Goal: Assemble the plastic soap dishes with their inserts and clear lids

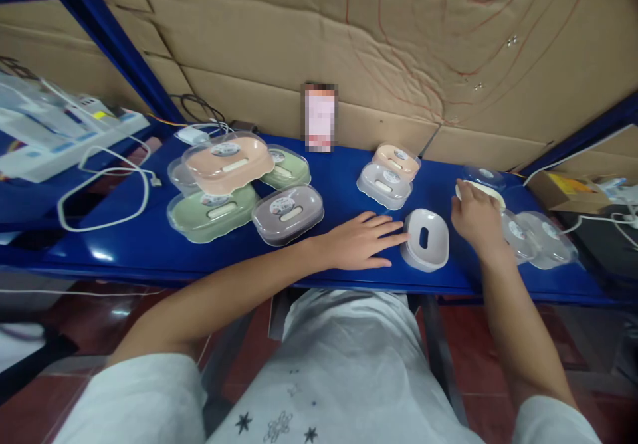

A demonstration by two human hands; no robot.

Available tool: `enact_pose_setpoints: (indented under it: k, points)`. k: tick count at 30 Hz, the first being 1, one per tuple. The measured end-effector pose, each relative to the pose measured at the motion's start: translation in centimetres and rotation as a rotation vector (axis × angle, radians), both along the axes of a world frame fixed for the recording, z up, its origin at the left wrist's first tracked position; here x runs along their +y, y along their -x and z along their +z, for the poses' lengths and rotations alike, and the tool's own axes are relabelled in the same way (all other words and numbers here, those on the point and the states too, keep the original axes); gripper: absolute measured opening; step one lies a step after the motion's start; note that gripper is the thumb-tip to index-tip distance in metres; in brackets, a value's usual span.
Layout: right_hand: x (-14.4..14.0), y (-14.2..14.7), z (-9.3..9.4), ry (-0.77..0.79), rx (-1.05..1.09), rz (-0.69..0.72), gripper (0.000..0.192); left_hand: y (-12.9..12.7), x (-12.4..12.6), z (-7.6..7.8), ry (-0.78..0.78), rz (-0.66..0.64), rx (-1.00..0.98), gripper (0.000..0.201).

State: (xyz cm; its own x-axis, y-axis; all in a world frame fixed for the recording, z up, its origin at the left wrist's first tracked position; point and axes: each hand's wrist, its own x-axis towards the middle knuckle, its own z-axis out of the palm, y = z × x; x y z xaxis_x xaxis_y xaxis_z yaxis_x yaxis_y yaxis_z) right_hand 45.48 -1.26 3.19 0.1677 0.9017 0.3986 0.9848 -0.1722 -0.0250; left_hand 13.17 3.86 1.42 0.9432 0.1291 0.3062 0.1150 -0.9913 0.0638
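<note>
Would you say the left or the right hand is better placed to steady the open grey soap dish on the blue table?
Probably left: the left hand lies flat, fingertips touching the grey soap dish, while the right hand is on a cream part.

On the desk [149, 258], centre-front: open soap dish base [425, 238], w/ left hand [359, 240] flat just left of it, fingertips touching its rim. Right hand [476, 218] just right of the base, resting on a tray insert [481, 193] behind it. Clear lids [538, 236] lie right of that hand, another lid [483, 177] behind the insert. Two closed dishes [389, 175] stacked behind the base, nr the cardboard wall [349, 45]. Left part of desk: cluster of closed dishes [234, 188], one stacked on top of others. Cable [104, 191] loops off the desk's left end. Blurred card [319, 117] stands against wall, between the two groups
</note>
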Motion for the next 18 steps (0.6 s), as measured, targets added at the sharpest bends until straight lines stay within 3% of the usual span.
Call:
enact_pose_setpoints:
  k: [3,8,12,18]
  points:
    - [2.1,-1.5,-1.4,0.123,-0.069,-0.098,0.060,-0.2,-0.4,-0.2,-0.013,-0.085,-0.027,0.062]
    - [1.8,-0.3,-2.1,0.121,-0.029,0.030,0.054,-0.6,-1.8,0.4,-0.077,-0.184,-0.044,0.060]
    - [0.5,1.7,-1.4,0.060,0.190,0.283,0.048,0.2,-1.6,1.3,-0.160,-0.018,0.021,0.070]
    - [-1.7,4.3,-1.1,0.062,0.374,0.433,0.043,2.3,0.3,3.5,-0.108,0.149,0.141,0.029]
